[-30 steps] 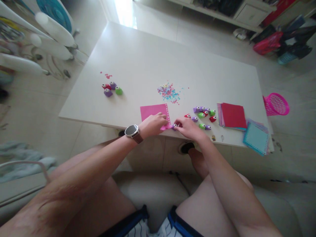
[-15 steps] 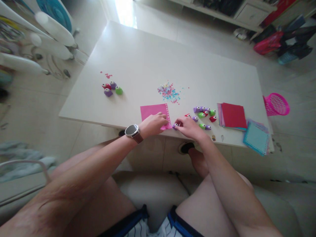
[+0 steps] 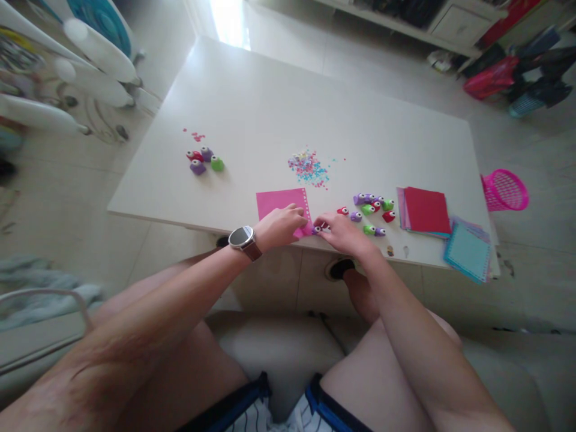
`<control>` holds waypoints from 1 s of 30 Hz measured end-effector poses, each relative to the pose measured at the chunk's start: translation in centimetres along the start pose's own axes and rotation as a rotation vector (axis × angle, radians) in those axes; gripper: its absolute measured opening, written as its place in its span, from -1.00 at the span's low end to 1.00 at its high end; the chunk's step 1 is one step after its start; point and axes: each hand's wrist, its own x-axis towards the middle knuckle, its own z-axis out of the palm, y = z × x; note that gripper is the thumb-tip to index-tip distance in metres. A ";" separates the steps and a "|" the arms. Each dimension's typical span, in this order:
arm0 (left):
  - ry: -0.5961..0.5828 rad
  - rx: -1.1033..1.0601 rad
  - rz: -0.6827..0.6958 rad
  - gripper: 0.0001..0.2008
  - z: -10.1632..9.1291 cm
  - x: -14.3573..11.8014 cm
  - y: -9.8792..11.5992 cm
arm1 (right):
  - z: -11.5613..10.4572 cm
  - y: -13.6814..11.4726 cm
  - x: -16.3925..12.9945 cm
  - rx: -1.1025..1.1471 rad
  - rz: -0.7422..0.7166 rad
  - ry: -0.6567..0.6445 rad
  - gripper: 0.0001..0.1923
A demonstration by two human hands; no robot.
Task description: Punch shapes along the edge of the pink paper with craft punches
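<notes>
The left hand (image 3: 279, 225) pins the pink paper sheet (image 3: 279, 203) flat; right hand (image 3: 344, 231) fingers pinch a small purple punch (image 3: 317, 229) at its corner. One edge already perforated, confetti pile (image 3: 308, 168) beyond the fingers; much paper remains unpunched.

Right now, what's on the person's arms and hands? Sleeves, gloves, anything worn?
Both arms are bare, with no sleeves or gloves. The left hand has a wristwatch behind it, round dark face in a silver case on a brownish strap. The right hand wears nothing visible.
</notes>
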 end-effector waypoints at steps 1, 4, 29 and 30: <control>0.000 0.002 0.000 -0.81 0.0 0.0 0.0 | 0.0 0.0 0.0 0.002 -0.012 -0.002 -0.79; 0.006 0.011 -0.002 -0.82 0.0 0.0 0.0 | 0.0 -0.2 0.1 0.025 -0.030 -0.008 -0.79; 0.039 -0.016 0.037 -0.79 0.5 0.0 -0.5 | -0.2 -0.9 0.2 0.188 0.162 -0.014 -0.92; 0.039 -0.019 0.036 -0.78 0.5 0.0 -0.5 | -0.2 -1.0 0.2 0.189 0.160 -0.013 -0.92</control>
